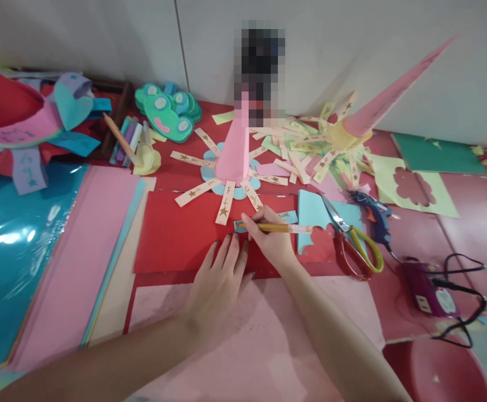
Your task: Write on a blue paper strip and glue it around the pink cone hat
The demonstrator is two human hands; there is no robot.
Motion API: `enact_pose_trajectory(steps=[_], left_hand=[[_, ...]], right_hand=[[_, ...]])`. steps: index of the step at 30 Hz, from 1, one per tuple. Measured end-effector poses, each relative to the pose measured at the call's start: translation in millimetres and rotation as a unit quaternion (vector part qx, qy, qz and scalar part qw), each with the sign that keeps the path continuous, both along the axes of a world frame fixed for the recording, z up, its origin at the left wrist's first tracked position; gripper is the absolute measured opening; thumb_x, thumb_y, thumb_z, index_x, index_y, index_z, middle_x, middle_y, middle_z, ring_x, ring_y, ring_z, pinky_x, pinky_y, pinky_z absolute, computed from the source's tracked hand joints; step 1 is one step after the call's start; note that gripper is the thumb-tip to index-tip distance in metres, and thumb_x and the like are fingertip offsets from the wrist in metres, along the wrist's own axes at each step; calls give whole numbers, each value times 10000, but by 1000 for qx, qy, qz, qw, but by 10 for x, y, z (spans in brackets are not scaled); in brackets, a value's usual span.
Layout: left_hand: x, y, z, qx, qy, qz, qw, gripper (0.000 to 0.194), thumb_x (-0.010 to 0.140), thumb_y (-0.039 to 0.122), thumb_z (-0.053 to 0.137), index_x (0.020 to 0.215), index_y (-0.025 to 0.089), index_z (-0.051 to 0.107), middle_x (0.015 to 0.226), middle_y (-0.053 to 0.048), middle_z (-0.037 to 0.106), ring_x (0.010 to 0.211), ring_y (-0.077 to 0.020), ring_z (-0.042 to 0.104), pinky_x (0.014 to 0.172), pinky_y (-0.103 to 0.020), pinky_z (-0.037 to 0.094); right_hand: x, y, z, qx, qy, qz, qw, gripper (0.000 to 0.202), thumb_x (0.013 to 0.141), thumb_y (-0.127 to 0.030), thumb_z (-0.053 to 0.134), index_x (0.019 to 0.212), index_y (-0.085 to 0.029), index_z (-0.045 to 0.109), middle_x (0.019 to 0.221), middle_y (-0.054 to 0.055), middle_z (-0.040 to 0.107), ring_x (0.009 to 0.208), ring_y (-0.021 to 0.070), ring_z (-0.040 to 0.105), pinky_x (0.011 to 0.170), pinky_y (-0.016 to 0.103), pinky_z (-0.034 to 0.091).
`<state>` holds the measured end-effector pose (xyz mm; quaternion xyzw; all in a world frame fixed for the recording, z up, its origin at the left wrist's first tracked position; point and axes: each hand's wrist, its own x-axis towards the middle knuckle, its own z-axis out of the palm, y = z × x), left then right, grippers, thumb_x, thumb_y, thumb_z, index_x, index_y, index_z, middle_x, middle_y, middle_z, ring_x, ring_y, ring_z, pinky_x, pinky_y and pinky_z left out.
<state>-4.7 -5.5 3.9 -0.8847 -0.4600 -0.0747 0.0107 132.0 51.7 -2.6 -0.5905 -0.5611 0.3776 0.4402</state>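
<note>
My right hand (271, 237) is closed around a gold pen (279, 228), its tip on a small light-blue paper strip (239, 226). Flat on red paper (168, 234) lies my left hand (222, 262), fingers stretched out just below that strip. A second blue strip (290, 216) with gold marks is partly behind the right hand. Just beyond the hands stands a pink paper cone (234, 153) on a blue scalloped base (240, 193). Cream strips with gold letters and stars, one of them a lettered strip (225, 202), fan out from it.
To the right lie blue paper (310, 204), scissors (347, 231) with red and yellow handles, a glue gun (375, 215) and a purple power box (429, 287) with a black cord. Loose strips surround another pink cone (394, 97). Green frog cutouts (172, 117) and stacked coloured sheets (76, 262) lie left.
</note>
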Motion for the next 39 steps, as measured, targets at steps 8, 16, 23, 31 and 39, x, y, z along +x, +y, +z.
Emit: enact_pose_trajectory(steps=[8, 16, 23, 31, 39], left_hand=[[-9, 4, 1, 6, -5, -5, 1000, 395, 921, 265, 363, 1187, 54, 567, 1193, -190, 594, 1141, -300, 537, 940, -429, 442], [-5, 11, 3, 10, 1, -10, 1000, 395, 926, 264, 346, 1175, 62, 577, 1188, -183, 601, 1134, -293, 544, 932, -428, 453], [-7, 0, -3, 23, 3, -11, 1000, 378, 919, 267, 367, 1143, 70, 600, 1179, -174, 609, 1119, -296, 555, 917, -425, 468], [1, 14, 15, 27, 8, -11, 1000, 391, 924, 261, 353, 1174, 61, 577, 1183, -175, 608, 1127, -287, 552, 918, -414, 469], [-10, 1, -6, 2, -2, -10, 1000, 391, 926, 271, 355, 1172, 63, 575, 1210, -189, 587, 1158, -294, 529, 944, -424, 442]], right_hand=[[-2, -39, 9, 24, -11, -22, 999, 302, 764, -375, 614, 590, -213, 428, 491, -58, 491, 441, 76, 455, 462, 220, 404], [7, -15, -8, 17, -49, 3, 999, 323, 789, -377, 568, 563, -212, 407, 505, -59, 432, 448, 73, 393, 460, 219, 371], [17, -9, -44, 12, -48, 19, 999, 325, 796, -363, 551, 557, -212, 390, 504, -58, 414, 460, 81, 404, 474, 224, 360], [13, -9, -16, 14, -44, 3, 999, 303, 798, -347, 548, 572, -218, 393, 480, -65, 434, 440, 82, 389, 472, 227, 359], [16, -6, -30, 18, -43, 11, 999, 316, 791, -305, 542, 547, -211, 366, 485, -68, 387, 446, 73, 370, 466, 220, 335]])
